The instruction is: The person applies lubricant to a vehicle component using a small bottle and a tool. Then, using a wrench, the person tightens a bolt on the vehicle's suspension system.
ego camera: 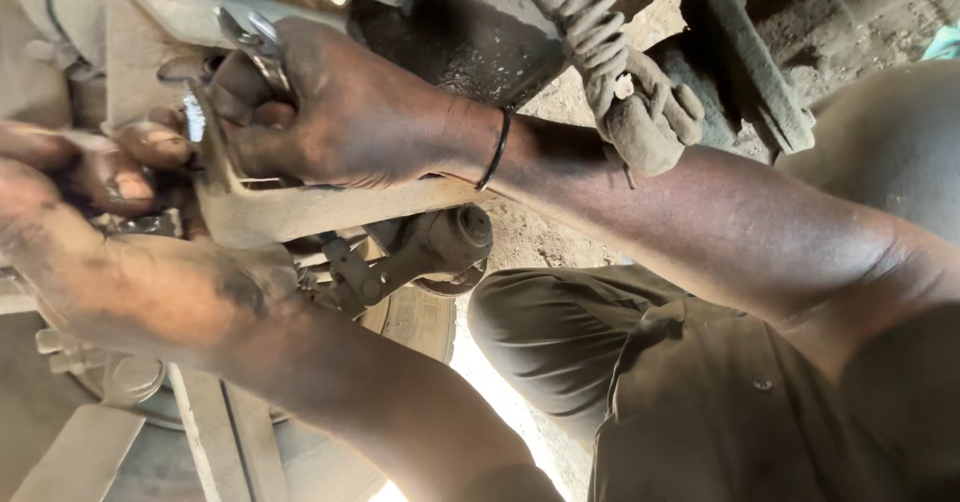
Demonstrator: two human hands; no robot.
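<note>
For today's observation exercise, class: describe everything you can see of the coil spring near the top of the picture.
The coil spring is grey, dusty metal with closely stacked turns. It runs slanting from the top edge down to the right, where its lower end disappears into a lumpy, dirt-caked fitting. That fitting hangs just above the person's forearm. The spring's upper end is cut off by the frame. Neither hand touches it.

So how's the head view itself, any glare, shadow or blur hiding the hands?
Head view: sunlit ground at bottom centre is blown out to white; the left hand is slightly soft and close to the lens; the right hand is sharper, gripping a metal tool; the housing above sits in deep shadow.
</note>
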